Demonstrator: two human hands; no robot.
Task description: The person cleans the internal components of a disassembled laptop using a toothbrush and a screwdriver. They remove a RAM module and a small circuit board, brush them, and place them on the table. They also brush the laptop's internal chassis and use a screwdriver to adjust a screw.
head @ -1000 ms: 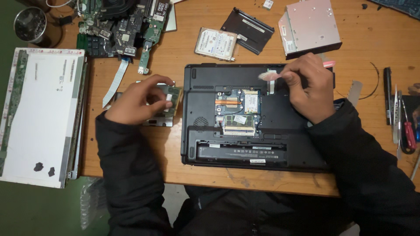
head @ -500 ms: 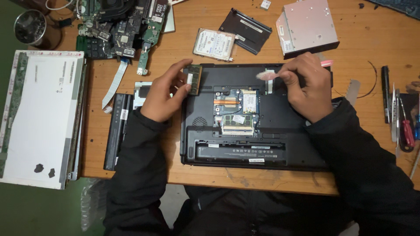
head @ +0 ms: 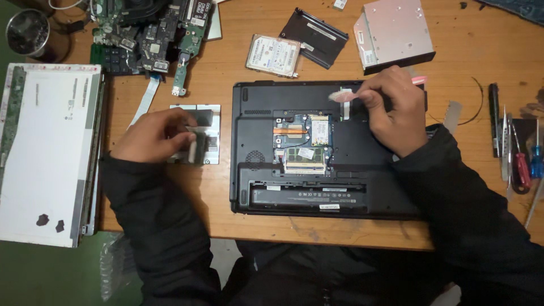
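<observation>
A wooden table [head: 238, 56] fills the view, crowded with computer parts, its near edge meeting the person's dark sleeves.

Between the two hands lies a black laptop base [head: 317, 187], underside up, with a hatch open in its middle that shows a copper strip and small circuit cards. The right hand [head: 394, 110] rests over the far right part of this base, fingers pinched closed around a pink toothbrush [head: 343, 95] whose pale head points left across the casing. The hand covers most of the handle.

The left hand [head: 153, 136] sits to the left of the base, apart from it, curled closed around a small dark flat part [head: 198, 146]; the blur makes it hard to tell what that part is. Under and just beyond this hand lies a grey metal plate [head: 209, 122].

Beyond the left hand are a pile of green circuit boards [head: 153, 34] and a white ribbon cable [head: 144, 102]; to its left lies a detached screen panel [head: 48, 153]. Beyond the right hand sit a silver optical drive [head: 394, 31], a hard drive [head: 273, 55] and a black cover [head: 314, 37]. To the right of the right hand lie screwdrivers [head: 518, 164].
</observation>
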